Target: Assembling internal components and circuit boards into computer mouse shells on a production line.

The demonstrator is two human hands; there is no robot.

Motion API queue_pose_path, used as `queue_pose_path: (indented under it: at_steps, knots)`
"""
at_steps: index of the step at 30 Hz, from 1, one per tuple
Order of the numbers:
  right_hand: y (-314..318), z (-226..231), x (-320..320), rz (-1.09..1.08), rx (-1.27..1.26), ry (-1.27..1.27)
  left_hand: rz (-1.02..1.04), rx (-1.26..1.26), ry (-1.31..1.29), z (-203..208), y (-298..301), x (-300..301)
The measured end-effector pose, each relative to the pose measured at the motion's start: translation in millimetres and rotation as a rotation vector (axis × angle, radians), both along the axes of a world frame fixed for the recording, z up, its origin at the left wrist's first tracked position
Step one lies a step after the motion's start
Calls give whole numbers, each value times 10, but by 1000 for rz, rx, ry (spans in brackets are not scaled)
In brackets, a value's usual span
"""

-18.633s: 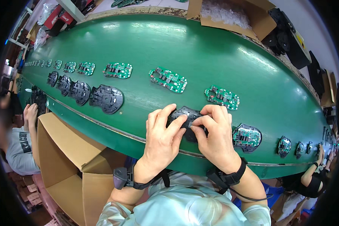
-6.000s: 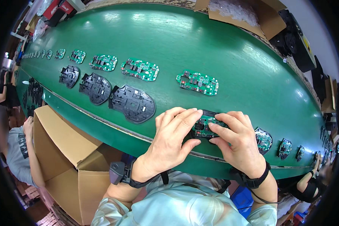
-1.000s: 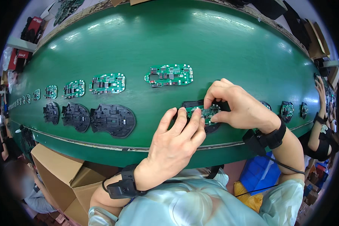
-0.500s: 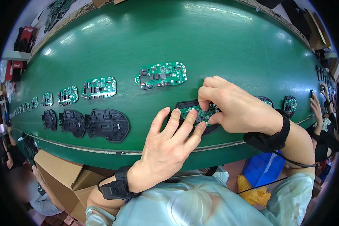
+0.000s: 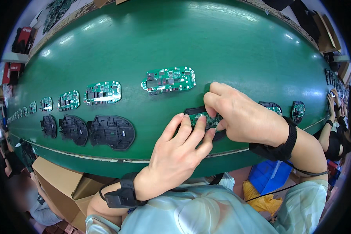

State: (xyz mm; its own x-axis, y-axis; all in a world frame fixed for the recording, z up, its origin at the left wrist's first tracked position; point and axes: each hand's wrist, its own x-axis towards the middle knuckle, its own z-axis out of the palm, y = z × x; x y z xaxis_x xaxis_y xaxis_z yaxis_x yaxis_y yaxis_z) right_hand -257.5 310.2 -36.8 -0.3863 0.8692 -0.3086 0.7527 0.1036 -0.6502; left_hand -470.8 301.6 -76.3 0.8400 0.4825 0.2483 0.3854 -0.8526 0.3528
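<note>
A green circuit board (image 5: 210, 122) lies in a black plastic shell (image 5: 194, 110) on the green bench in front of me. My left hand (image 5: 175, 152) rests palm down, its spread fingertips pressing on the left part of the board. My right hand (image 5: 245, 117) is pinched at the board's right part, thumb and bent forefinger against it; the fingers partly cover the contact. Just beyond them lies a loose circuit board (image 5: 169, 80), component side up. To the left of my hands sits a bare black shell (image 5: 112, 132).
More circuit boards (image 5: 102, 93) run in a row to the far left, with black shells (image 5: 73, 129) nearer the edge. Shells with boards (image 5: 298, 112) lie to the right. A cardboard box (image 5: 58, 175) and a blue bin (image 5: 270, 176) stand below. Other people's hands (image 5: 331, 103) work far right.
Both hands stay on the same board, with my right hand's fingers shifted slightly. The view has moved a little. At far right, another person's hands have moved.
</note>
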Motion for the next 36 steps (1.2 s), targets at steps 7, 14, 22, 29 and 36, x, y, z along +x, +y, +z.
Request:
queue_pose_path:
  at_steps: [7, 14, 22, 29, 36]
  knots:
    - [-432, 552, -8, 30, -84, 14, -16, -35, -27, 611, -430, -144]
    - [-852, 852, 483, -81, -15, 14, 1, -91, -81, 890, -728, 251]
    - [-835, 749, 604, -82, -40, 72, 44, -16, -8, 810, -852, 402]
    - [-809, 762, 615, 12, 113, -93, -9, 24, 48, 862, -685, 519]
    - [-619, 770, 590, 56, -45, -50, -105, -173, 12, 933, -479, 419]
